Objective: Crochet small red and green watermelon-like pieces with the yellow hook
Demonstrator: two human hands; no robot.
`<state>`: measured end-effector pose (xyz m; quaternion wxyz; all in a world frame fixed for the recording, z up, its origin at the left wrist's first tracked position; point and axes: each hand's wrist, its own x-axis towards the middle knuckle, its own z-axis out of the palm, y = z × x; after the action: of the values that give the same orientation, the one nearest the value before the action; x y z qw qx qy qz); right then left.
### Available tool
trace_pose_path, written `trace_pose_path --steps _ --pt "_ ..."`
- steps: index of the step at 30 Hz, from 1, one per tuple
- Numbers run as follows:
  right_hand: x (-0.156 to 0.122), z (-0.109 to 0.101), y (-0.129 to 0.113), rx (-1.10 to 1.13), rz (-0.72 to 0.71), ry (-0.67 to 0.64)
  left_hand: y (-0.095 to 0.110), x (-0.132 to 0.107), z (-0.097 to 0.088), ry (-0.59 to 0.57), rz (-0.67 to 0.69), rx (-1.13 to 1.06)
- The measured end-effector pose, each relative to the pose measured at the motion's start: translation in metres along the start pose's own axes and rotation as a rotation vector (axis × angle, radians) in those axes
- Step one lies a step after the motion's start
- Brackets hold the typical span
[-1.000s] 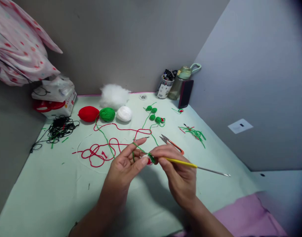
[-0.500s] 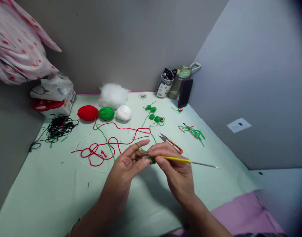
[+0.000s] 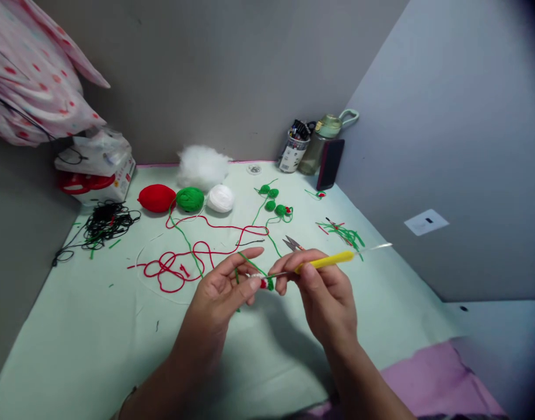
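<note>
Between the thumb and fingers of my left hand (image 3: 226, 289) is a small crochet piece (image 3: 263, 283) in white, red and green. Green yarn (image 3: 252, 261) runs over the raised left index finger to the piece. My right hand (image 3: 328, 291) grips a crochet hook (image 3: 326, 261) by its yellow handle. The hook's thin metal shaft reaches left to the top edge of the piece, and its other metal end points right. Whether the hook tip is through a stitch cannot be made out. Just behind the right hand, partly covered by it, lie thread snips (image 3: 292, 243).
Red (image 3: 157, 198), green (image 3: 190, 199) and white yarn balls (image 3: 220, 199) sit before a fluffy stuffing heap (image 3: 203, 167). Loose red yarn (image 3: 166, 271) sprawls left. Small green crocheted balls (image 3: 271, 206), yarn scraps (image 3: 343, 232), a phone (image 3: 331, 164), pen cup (image 3: 293, 153) and bottle (image 3: 314, 153) stand farther back.
My right hand has moved right, away from my left fingers, with the hook's shaft now showing between them. The hook's handle tilts up more, and the piece's red and white parts have come into sight.
</note>
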<state>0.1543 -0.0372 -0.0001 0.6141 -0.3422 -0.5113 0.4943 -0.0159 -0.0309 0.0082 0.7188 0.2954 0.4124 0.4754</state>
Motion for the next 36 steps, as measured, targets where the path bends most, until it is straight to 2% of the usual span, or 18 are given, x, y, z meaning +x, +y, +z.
trace_pose_path --steps 4,9,12,13,15,17,19,22,25,27,29,31,33,36 --pt "-0.006 0.000 -0.005 -0.314 -0.176 -0.032 -0.002 -0.001 -0.002 0.015 0.058 0.081" --pt "-0.010 0.001 -0.005 -0.844 -0.514 -0.202 -0.009 -0.003 0.003 0.121 0.140 0.093" --pt "-0.012 0.001 -0.003 -1.035 -0.613 -0.211 -0.009 -0.002 0.004 0.045 -0.002 -0.077" --pt "-0.012 0.001 -0.002 -1.001 -0.590 -0.182 -0.007 -0.001 0.003 0.014 -0.071 -0.145" --pt "-0.011 0.000 0.000 -0.780 -0.475 -0.071 -0.003 0.001 0.001 -0.008 -0.153 -0.240" --pt "-0.007 0.000 0.001 -0.484 -0.339 0.024 0.000 0.002 0.000 -0.005 -0.144 -0.260" --pt "-0.003 0.001 0.001 -0.308 -0.243 0.036 0.001 0.002 0.001 -0.014 -0.103 -0.220" --pt "0.000 0.006 0.001 -0.337 -0.204 0.003 -0.003 0.000 0.004 -0.027 -0.046 -0.122" --pt "-0.004 0.008 -0.001 -0.550 -0.293 -0.015 -0.007 -0.001 0.006 0.009 0.006 -0.080" --pt "-0.008 0.006 -0.002 -0.725 -0.398 -0.070 -0.008 -0.001 0.006 -0.002 -0.022 -0.121" --pt "-0.009 0.003 -0.003 -0.764 -0.440 -0.081 -0.007 0.001 0.004 -0.031 -0.103 -0.199" --pt "-0.007 0.000 -0.002 -0.603 -0.358 -0.012 -0.006 0.003 0.002 -0.030 -0.158 -0.265" --pt "-0.003 -0.001 0.000 -0.357 -0.228 0.055 -0.006 0.005 0.000 -0.007 -0.137 -0.264" --pt "0.001 0.002 0.004 -0.177 -0.120 0.035 -0.008 0.006 0.000 -0.045 -0.067 -0.139"
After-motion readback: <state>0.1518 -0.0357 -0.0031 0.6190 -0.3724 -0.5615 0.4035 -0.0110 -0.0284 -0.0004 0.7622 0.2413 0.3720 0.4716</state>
